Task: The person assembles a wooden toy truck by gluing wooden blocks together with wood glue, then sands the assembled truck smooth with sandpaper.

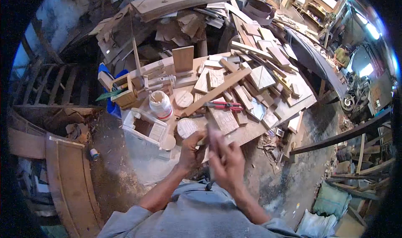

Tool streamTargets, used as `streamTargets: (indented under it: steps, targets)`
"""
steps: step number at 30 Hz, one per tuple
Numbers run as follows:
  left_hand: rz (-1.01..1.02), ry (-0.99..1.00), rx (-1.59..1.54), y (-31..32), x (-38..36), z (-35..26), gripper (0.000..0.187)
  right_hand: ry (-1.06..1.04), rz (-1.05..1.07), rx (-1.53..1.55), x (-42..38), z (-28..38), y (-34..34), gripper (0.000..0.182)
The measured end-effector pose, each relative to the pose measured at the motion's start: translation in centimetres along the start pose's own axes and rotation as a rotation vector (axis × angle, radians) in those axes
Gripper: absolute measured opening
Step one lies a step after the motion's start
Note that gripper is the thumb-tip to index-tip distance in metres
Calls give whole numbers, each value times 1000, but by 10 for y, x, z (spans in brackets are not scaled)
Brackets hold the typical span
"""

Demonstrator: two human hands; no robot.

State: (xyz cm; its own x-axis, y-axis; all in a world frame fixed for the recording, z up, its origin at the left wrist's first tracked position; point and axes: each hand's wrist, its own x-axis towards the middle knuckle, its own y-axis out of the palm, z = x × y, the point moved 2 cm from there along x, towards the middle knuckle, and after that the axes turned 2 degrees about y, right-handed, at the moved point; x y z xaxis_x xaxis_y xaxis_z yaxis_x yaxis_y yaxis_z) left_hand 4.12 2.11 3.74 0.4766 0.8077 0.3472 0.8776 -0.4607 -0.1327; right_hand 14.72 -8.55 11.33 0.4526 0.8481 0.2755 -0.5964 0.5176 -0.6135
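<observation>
My left hand (192, 149) is closed in front of my chest, at the near edge of the workbench. Its fingers grip something small and pale that I cannot make out. Close beside it on the right, my right hand (226, 160) is bent inward, its fingers smeared by motion, so what they hold does not show. Just beyond the hands lie a round wooden disc (187, 128) and a flat wooden block (224, 120). A red-handled tool (226, 105) rests on the wood behind them. To the left stands an open white jar (161, 106) with a stick in it.
A small wooden box frame (144, 127) stands at the bench's left, near a wooden holder of tools (123, 91). Wood offcuts (261, 78) are heaped across the right. A long dark beam (343, 133) juts in from the right. Another person (342, 56) is far back right.
</observation>
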Motion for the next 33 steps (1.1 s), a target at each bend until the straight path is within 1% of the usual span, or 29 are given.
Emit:
streamTargets:
  steps: [1, 2, 4, 5, 8, 9, 10, 12, 13, 14, 16, 17, 19, 20, 22, 23, 24, 25, 27, 29, 31, 32, 33]
  targets:
    - [4, -50, -25, -2, -1, -2, 25, 43, 49, 26, -8, 17, 3, 47]
    - [-8, 9, 14, -3, -5, -1, 26, 86, 42, -2, -3, 8, 8, 49]
    - [-30, 147, 81, 0, -5, 5, 26, 164, 11, -67, 30, -21, 18, 53]
    - [12, 100, 70, -1, -14, 9, 26, 212, 13, -57, 33, -22, 15, 57]
    - [56, 27, 35, -5, -4, 18, 26, -45, -2, 96, 5, 1, 6, 52]
    - [95, -207, -215, -4, -8, 18, 19, -65, 82, 61, -3, 8, 8, 48]
    - [108, -220, -238, -7, -13, 12, 17, -15, 122, 36, 0, 0, 6, 48]
    - [150, -238, -273, -21, -16, 1, 16, 89, 186, -4, 20, -40, -5, 46]
    - [204, -212, -317, -32, -16, -4, 20, 227, 266, -86, 23, -73, -9, 48]
    - [237, -290, -366, -38, -12, -9, 22, 225, 306, -57, 20, -87, -21, 53]
    - [249, -448, -468, -47, -8, -14, 25, 163, 271, 454, 12, -110, -18, 60]
    - [276, -452, -553, -43, -15, -1, 25, 171, 320, 513, 4, -96, -17, 61]
    - [352, -486, -591, -41, -15, -2, 26, 155, 391, 623, 8, -55, -13, 65]
    - [389, -504, -610, -41, -16, -4, 26, 171, 457, 607, 4, -52, -5, 70]
    - [373, -529, -590, -46, -15, -9, 30, 164, 481, 549, -5, -43, -2, 74]
    - [359, -543, -568, -47, -16, -12, 30, 123, 452, 550, -11, -42, 0, 75]
    - [343, -558, -546, -48, -15, -13, 31, 99, 464, 560, -14, -40, -5, 59]
    - [377, -508, -523, -40, -15, -16, 29, 106, 413, 590, -8, -41, 0, 57]
    - [345, -507, -514, -31, -11, -18, 28, 132, 303, 636, 15, -33, 8, 54]
    - [311, -485, -497, -33, -4, -27, 26, 76, 353, 588, 3, -37, 4, 54]
    - [320, -514, -503, -43, -3, -16, 26, -4, 439, 563, -13, -50, -3, 55]
    - [330, -541, -506, -46, -4, -11, 26, 70, 396, 603, -22, -52, 0, 57]
    - [364, -551, -509, -41, -5, -13, 26, 100, 359, 632, -13, -43, 3, 57]
